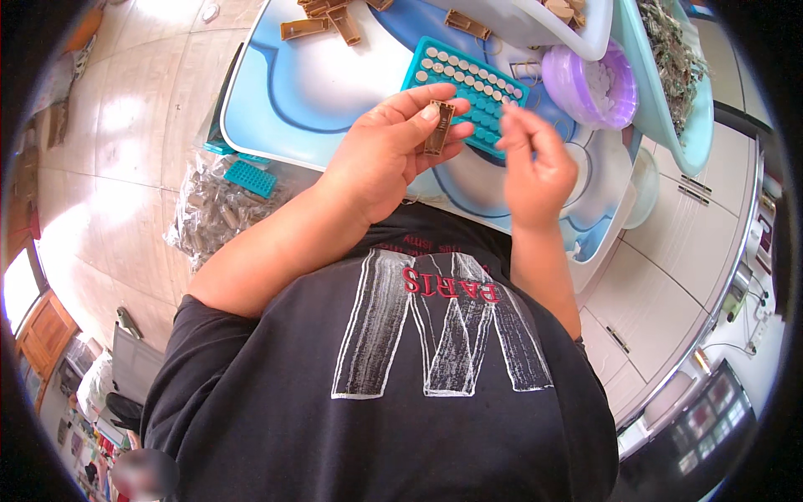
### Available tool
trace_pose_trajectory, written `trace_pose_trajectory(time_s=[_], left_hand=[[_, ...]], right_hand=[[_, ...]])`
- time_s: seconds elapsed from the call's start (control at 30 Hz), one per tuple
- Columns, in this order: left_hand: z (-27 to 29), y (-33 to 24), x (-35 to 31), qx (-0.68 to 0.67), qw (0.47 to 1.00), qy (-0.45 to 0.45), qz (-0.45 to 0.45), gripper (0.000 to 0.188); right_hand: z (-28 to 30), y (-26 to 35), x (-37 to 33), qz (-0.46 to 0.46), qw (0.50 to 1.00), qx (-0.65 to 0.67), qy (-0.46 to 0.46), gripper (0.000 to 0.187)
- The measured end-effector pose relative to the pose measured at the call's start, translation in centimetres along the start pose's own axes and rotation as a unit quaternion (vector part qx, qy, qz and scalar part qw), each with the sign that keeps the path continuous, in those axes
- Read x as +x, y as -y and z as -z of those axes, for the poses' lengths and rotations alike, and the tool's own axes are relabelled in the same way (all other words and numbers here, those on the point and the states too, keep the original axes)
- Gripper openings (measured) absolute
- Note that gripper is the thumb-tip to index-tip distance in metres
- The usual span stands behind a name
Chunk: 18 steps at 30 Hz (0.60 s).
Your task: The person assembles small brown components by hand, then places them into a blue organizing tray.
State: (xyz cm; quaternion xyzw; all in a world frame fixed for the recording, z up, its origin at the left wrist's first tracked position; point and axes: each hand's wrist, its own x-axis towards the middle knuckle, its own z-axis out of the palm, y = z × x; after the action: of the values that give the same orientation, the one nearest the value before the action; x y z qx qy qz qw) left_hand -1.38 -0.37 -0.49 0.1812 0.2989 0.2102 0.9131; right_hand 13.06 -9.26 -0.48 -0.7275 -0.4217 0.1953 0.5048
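Observation:
My left hand (400, 138) holds a small brown tapered plastic shell (439, 128), with the thumb on its upper end and the fingers behind it. The shell's hollow side faces up. To its right, my right hand (538, 166) is raised with thumb and index finger pinched together, a little blurred; whatever is between the tips is too small to make out. Behind both hands lies a teal tray (428, 43) with rows of small round pale discs (464, 65) in its far half. My hands hide part of its near side.
More brown shells (305, 30) lie at the far left of the blue-and-white table (301, 79). A purple bowl (615, 84), a pale bin (535, 25) and a light-green basin (701, 138) of dark scraps crowd the right. A bag of parts (209, 205) sits below left.

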Motion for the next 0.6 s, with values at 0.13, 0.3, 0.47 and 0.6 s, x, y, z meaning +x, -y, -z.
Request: trace_pose_trajectory(time_s=[0.13, 0.3, 0.47, 0.6], left_hand=[[0.3, 0.2, 0.2, 0.014, 1.000, -0.010, 0.012, 0.035], [0.6, 0.4, 0.4, 0.007, 0.999, -0.003, 0.034, 0.033], [0.7, 0.6, 0.4, 0.008, 0.999, -0.007, 0.045, 0.032], [0.9, 0.8, 0.6, -0.016, 0.999, -0.011, 0.048, 0.025]], right_hand=[[1.1, -3.4, 2.2, 0.122, 0.967, -0.208, -0.082, 0.011], [1.1, -4.0, 2.1, 0.129, 0.955, -0.260, -0.068, 0.008], [0.2, -0.8, 1.1, 0.107, 0.985, -0.131, -0.037, 0.010], [-1.3, 0.6, 0.2, 0.144, 0.986, -0.079, 0.012, 0.012]])
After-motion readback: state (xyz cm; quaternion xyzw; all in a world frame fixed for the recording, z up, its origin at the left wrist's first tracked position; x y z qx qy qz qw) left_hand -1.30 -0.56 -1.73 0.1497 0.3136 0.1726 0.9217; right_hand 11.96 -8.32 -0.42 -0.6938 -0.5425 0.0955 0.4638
